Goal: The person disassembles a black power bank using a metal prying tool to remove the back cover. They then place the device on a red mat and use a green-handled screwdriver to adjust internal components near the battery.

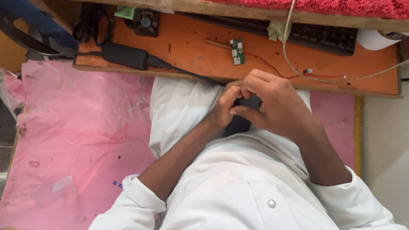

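Both my hands closed around a small black part, just below the orange board's edge.

My left hand [223, 108] and right hand [272, 106] pinch the black part [249, 103] over my lap, fingertips meeting on it. It seems light, rigid and easily dropped, so I grip its edges; the black cable [187, 73] runs toward it across the orange board [191, 47].
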